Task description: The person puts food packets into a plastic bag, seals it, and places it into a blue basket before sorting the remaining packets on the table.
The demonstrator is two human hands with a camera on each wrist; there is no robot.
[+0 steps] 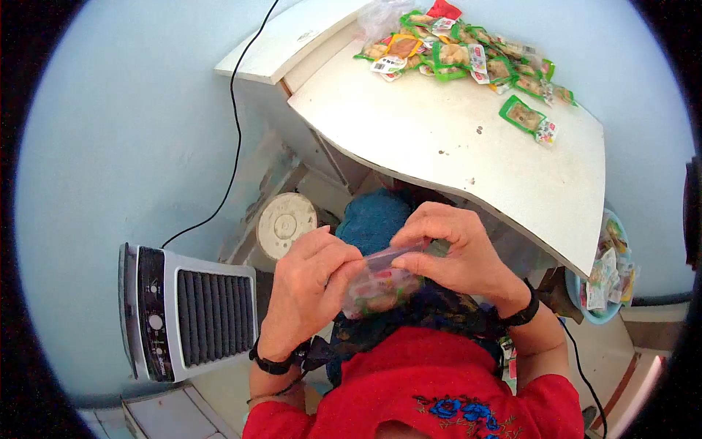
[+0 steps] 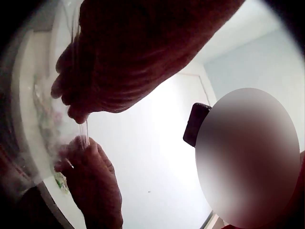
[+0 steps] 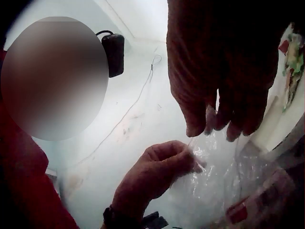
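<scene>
Over the lap, a clear plastic bag (image 1: 376,294) hangs between both hands, with packets showing through its side. My left hand (image 1: 298,282) pinches the bag's top edge at its left end. At the other end my right hand (image 1: 462,247) grips the same edge between thumb and fingers. From the right wrist view, the bag (image 3: 214,160) looks shiny and crinkled, and red print shows low in it. The left wrist view has both hands in dark outline, the left hand (image 2: 114,57) above and the right hand (image 2: 95,186) below, along the bag's edge.
A white table (image 1: 409,124) stands ahead, with a pile of green-edged snack packets (image 1: 453,55) at its far side and one packet (image 1: 523,115) apart. Packets fill a light blue basket (image 1: 601,316) at right. An air cooler (image 1: 212,314) and a round stool (image 1: 287,223) are at left.
</scene>
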